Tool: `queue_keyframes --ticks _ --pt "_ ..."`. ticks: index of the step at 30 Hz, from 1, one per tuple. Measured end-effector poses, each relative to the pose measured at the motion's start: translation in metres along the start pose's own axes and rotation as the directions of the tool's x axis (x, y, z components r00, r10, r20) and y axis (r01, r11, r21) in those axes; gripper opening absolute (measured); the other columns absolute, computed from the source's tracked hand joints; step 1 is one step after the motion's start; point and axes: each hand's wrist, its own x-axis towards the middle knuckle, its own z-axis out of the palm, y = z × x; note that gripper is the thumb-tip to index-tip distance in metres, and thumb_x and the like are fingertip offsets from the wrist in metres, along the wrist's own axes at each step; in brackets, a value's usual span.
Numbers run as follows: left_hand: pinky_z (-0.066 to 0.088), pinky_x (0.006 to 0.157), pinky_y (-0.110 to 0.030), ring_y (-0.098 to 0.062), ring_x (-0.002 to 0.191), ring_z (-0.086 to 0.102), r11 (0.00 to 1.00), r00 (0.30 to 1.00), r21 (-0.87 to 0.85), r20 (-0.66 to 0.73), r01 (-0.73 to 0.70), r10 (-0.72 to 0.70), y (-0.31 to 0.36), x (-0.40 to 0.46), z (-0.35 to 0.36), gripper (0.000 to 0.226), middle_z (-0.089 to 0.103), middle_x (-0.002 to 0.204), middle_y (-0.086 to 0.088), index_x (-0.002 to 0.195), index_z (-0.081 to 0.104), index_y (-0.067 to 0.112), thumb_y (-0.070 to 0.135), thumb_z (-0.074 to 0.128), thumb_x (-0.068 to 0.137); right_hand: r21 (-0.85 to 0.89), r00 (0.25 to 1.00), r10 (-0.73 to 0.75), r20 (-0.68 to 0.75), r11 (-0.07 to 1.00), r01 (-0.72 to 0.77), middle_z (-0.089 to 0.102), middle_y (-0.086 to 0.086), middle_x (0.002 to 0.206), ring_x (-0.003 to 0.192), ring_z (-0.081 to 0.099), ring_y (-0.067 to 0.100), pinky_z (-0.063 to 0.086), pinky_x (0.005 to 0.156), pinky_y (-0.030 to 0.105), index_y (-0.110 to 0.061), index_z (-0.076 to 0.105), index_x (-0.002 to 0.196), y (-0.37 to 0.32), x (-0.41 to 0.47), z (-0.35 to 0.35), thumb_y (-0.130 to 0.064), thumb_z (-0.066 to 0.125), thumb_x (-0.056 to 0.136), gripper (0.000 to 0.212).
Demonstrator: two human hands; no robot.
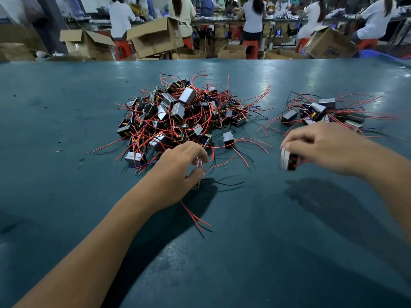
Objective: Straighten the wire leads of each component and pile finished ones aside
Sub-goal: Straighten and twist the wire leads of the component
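Big pile [178, 116] of unsorted components mid-table [55, 107]: left hand [178, 167] at its near edge pinches red leads [201, 168], right hand [322, 145] grips blurred component [288, 160] nr small done pile [322, 112] to its right; risk: tangled leads drag neighbours.
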Motion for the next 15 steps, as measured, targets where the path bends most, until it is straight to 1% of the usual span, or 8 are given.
queue_keyframes --ticks 2,4,7,9,11,12,13,15 --pt "0.044 0.094 -0.040 0.001 0.096 0.050 1.000 0.998 -0.022 -0.066 -0.014 0.012 0.005 0.000 -0.001 0.020 0.051 0.102 0.023 0.108 0.059 0.022 0.009 0.062 0.094 -0.237 0.983 -0.037 0.177 0.968 0.080 0.070 -0.015 0.084 0.082 0.063 0.005 0.052 0.081 0.034 -0.033 0.073 0.090 -0.012 -0.006 0.006 -0.036 0.056 0.091 0.017" --pt "0.044 0.093 -0.039 0.004 0.098 0.049 0.999 0.996 -0.017 -0.086 -0.027 0.025 0.009 -0.001 0.000 0.019 0.053 0.101 0.022 0.108 0.061 0.021 0.008 0.062 0.094 -0.396 0.958 -0.083 0.273 0.898 0.190 0.067 -0.014 0.096 0.096 0.061 0.013 0.050 0.088 0.037 -0.034 0.070 0.105 -0.023 -0.004 0.020 -0.042 0.054 0.093 0.021" --pt "0.045 0.093 -0.039 -0.001 0.093 0.051 0.998 0.993 -0.001 -0.093 -0.069 0.069 0.013 -0.003 0.001 0.015 0.056 0.101 0.017 0.107 0.063 0.018 0.008 0.061 0.095 -0.476 0.948 -0.215 0.235 0.825 0.305 0.064 -0.016 0.109 0.107 0.059 0.014 0.044 0.094 0.034 -0.036 0.054 0.124 -0.033 0.000 0.042 -0.053 0.051 0.094 0.034" --pt "0.046 0.090 -0.037 -0.005 0.092 0.052 0.993 0.988 -0.006 -0.100 -0.118 0.116 0.016 -0.004 0.003 0.014 0.052 0.098 0.023 0.106 0.063 0.017 0.008 0.062 0.095 -0.499 0.933 -0.290 0.214 0.788 0.360 0.065 -0.018 0.112 0.113 0.057 0.010 0.032 0.108 0.034 -0.035 0.049 0.128 -0.032 0.001 0.054 -0.057 0.051 0.094 0.041" --pt "0.045 0.087 -0.031 -0.006 0.089 0.052 0.986 0.981 -0.014 -0.105 -0.165 0.162 0.018 -0.004 0.005 0.015 0.049 0.097 0.027 0.104 0.063 0.017 0.005 0.063 0.094 -0.449 0.905 -0.375 0.201 0.786 0.425 0.062 -0.018 0.117 0.123 0.051 0.004 0.008 0.122 0.035 -0.031 0.050 0.130 -0.026 -0.003 0.060 -0.056 0.055 0.091 0.046" --pt "0.044 0.086 -0.028 -0.007 0.088 0.051 0.984 0.979 -0.015 -0.106 -0.177 0.174 0.018 -0.004 0.006 0.016 0.048 0.096 0.028 0.104 0.063 0.016 0.004 0.063 0.094 -0.364 0.886 -0.434 0.165 0.808 0.464 0.061 -0.016 0.122 0.129 0.047 0.003 -0.001 0.124 0.037 -0.027 0.053 0.130 -0.022 -0.005 0.058 -0.053 0.060 0.090 0.048" --pt "0.043 0.086 -0.026 -0.007 0.088 0.051 0.983 0.978 -0.015 -0.106 -0.181 0.179 0.019 -0.004 0.007 0.016 0.048 0.096 0.027 0.103 0.063 0.016 0.004 0.063 0.093 -0.237 0.875 -0.476 0.085 0.844 0.482 0.060 -0.012 0.127 0.135 0.043 0.004 -0.004 0.124 0.039 -0.024 0.056 0.129 -0.018 -0.008 0.053 -0.048 0.064 0.090 0.046" --pt "0.042 0.085 -0.022 -0.009 0.088 0.051 0.985 0.979 -0.016 -0.107 -0.174 0.171 0.018 -0.004 0.008 0.016 0.049 0.097 0.025 0.103 0.063 0.015 0.003 0.063 0.093 0.047 0.886 -0.416 -0.205 0.900 0.434 0.060 -0.010 0.134 0.137 0.042 0.000 0.009 0.125 0.036 -0.025 0.062 0.123 -0.007 -0.011 0.037 -0.041 0.066 0.090 0.037"
